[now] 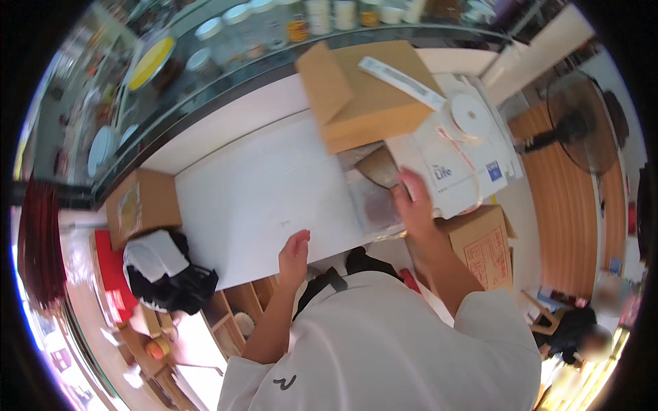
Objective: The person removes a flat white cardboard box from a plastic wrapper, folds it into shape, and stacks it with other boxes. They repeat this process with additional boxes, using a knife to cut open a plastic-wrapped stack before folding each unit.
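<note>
White shirt (pixel 391 335) lies nearest. Left hand (pixel 295 253) is empty, loosely open by counter (pixel 253 185) edge. Right hand (pixel 415 204) is at clear bag (pixel 374 209); cannot tell if gripping. Bag, near front edge, could slip off if nudged.

Black fan (pixel 574 128) near wooden panelling (pixel 558 212)

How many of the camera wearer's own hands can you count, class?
2. The left hand is over the white table's near edge; the right hand is beside a brown piece. Both show, though some fingers may be hidden.
</note>
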The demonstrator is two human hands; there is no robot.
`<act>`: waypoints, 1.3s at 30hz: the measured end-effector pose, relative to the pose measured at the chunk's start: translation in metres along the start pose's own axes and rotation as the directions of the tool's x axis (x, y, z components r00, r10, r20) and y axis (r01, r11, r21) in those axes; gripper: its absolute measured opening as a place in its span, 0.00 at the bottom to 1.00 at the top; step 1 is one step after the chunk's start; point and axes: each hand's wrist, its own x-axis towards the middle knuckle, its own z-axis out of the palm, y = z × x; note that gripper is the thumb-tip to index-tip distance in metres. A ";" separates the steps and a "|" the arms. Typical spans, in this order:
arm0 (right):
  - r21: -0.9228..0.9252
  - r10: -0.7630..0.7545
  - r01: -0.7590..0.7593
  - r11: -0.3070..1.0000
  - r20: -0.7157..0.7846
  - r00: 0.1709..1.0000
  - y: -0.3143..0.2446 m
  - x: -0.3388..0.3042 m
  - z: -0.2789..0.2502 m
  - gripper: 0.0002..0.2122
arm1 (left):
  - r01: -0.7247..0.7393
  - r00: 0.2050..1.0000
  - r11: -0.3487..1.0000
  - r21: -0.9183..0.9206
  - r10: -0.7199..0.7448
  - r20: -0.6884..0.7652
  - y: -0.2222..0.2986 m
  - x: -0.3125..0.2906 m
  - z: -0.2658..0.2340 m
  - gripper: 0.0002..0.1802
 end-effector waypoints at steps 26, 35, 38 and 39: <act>-0.486 -0.011 0.366 0.793 0.590 0.807 -0.088 0.079 0.319 0.29 | 0.470 0.760 0.883 -0.004 -0.407 -0.507 -0.196 -0.262 -0.145 0.14; 0.208 -0.397 0.354 0.912 0.663 0.635 -0.143 -0.019 0.273 0.36 | 0.637 0.575 0.749 -0.182 -0.619 -0.536 -0.200 -0.266 -0.069 0.18; 0.503 -0.479 0.029 0.864 0.802 0.357 -0.221 -0.079 0.324 0.39 | 0.555 0.581 0.791 -0.259 -0.591 -0.559 -0.182 -0.250 -0.060 0.18; 0.496 -0.447 -0.127 0.859 0.848 0.286 -0.252 -0.096 0.335 0.40 | 0.510 0.570 0.818 -0.266 -0.553 -0.607 -0.179 -0.249 -0.054 0.18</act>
